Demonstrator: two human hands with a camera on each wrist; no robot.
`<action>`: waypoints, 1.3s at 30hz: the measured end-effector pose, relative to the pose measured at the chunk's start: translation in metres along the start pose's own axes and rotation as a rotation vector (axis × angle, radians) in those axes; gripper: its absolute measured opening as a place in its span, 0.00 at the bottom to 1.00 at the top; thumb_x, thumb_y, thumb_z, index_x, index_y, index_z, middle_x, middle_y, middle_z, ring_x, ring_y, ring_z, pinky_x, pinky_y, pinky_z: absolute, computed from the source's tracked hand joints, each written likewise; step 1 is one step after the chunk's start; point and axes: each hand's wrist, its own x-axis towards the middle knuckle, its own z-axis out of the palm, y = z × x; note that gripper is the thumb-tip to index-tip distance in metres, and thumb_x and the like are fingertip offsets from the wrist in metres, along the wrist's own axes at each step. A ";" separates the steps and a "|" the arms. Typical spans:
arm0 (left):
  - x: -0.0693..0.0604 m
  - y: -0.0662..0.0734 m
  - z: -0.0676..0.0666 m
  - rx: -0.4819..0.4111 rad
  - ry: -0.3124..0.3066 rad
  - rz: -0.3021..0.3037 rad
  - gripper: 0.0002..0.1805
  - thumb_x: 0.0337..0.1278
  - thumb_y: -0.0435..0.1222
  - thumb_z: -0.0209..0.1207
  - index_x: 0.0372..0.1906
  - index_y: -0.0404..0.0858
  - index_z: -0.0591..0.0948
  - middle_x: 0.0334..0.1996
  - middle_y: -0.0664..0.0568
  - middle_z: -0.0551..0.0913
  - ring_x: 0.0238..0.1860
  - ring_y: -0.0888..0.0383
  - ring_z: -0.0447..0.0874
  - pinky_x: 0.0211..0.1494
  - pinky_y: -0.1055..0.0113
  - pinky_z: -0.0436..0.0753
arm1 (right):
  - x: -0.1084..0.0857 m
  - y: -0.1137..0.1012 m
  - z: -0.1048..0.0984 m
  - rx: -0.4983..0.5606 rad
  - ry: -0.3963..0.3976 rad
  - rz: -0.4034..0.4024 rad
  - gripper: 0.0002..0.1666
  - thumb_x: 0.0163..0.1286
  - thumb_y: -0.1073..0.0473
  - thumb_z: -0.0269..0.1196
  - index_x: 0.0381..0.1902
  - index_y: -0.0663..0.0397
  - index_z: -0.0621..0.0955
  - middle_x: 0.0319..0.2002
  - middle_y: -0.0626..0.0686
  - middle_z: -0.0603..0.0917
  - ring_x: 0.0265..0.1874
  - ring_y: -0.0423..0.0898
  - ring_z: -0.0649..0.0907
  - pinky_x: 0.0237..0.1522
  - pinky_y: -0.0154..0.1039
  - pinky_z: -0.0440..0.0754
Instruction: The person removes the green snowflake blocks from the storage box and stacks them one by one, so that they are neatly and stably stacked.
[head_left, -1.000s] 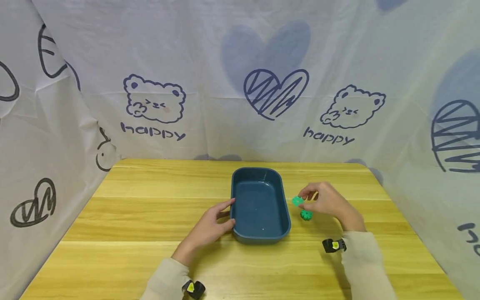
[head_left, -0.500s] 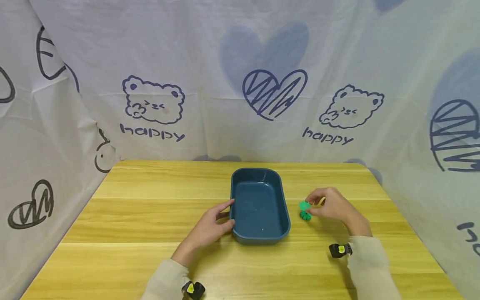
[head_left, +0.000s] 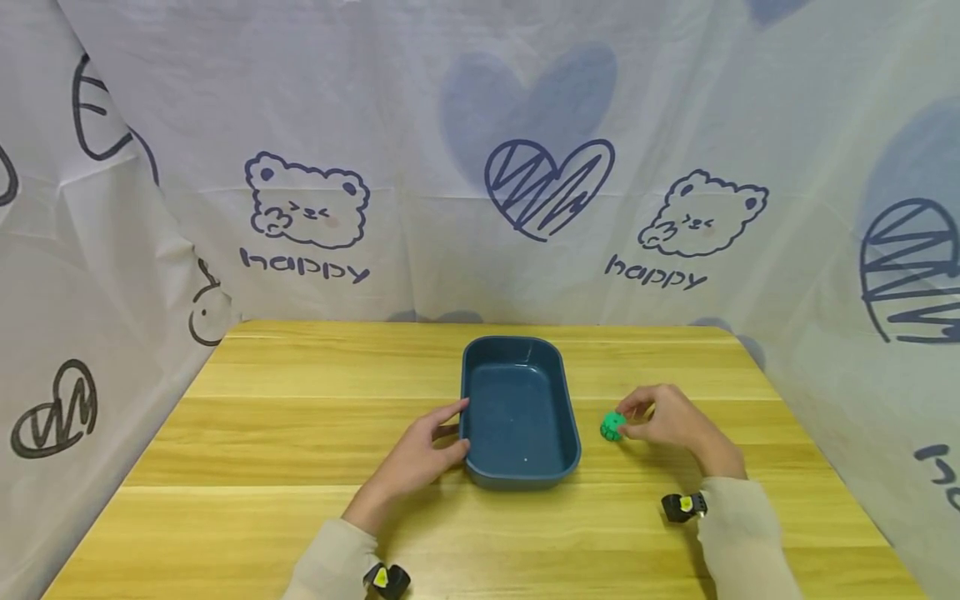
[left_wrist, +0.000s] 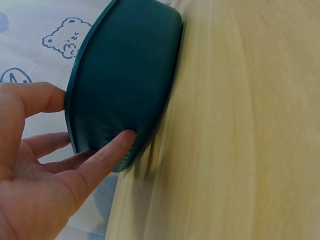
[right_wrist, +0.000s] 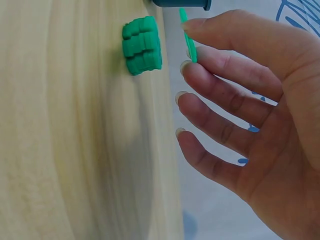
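My right hand (head_left: 671,421) pinches a thin green notched disc (right_wrist: 188,42) between thumb and fingertips. Close below it, a short stack of similar green discs (right_wrist: 143,46) stands on the table; a gap shows between disc and stack in the right wrist view. From the head view the held disc overlaps the stack. To the left is a dark blue rectangular bin (head_left: 517,417) with nothing visible inside. My left hand (head_left: 418,454) rests its fingertips against the bin's left side. Its thumb lies on the outer wall, as the left wrist view shows.
The wooden table (head_left: 300,400) carries the bin and the stack. A white printed cloth (head_left: 442,233) hangs behind the table and along both sides. Black wrist devices are strapped at both sleeves.
My right hand has moved right and slightly toward the near edge with the disc, bringing it from beside the bin to over the stack. Left hand and bin keep their place.
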 end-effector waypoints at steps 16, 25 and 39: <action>0.000 -0.001 -0.001 0.005 -0.005 0.008 0.33 0.68 0.31 0.61 0.77 0.40 0.69 0.77 0.39 0.67 0.70 0.34 0.76 0.71 0.44 0.79 | 0.000 0.004 0.008 0.008 0.031 0.008 0.13 0.57 0.58 0.77 0.40 0.55 0.89 0.38 0.51 0.89 0.38 0.44 0.82 0.40 0.36 0.81; 0.000 -0.002 -0.001 0.015 -0.010 0.009 0.33 0.68 0.31 0.61 0.77 0.39 0.68 0.77 0.39 0.66 0.71 0.34 0.75 0.71 0.44 0.78 | -0.001 0.007 0.011 0.026 0.019 0.009 0.12 0.58 0.59 0.76 0.40 0.54 0.89 0.40 0.51 0.89 0.40 0.45 0.81 0.45 0.40 0.82; 0.001 -0.003 0.000 0.018 -0.006 0.007 0.33 0.69 0.31 0.61 0.77 0.38 0.68 0.77 0.39 0.67 0.70 0.34 0.75 0.71 0.44 0.79 | 0.000 0.009 0.014 0.025 0.002 0.011 0.12 0.59 0.60 0.75 0.41 0.54 0.88 0.40 0.50 0.88 0.39 0.45 0.81 0.42 0.37 0.82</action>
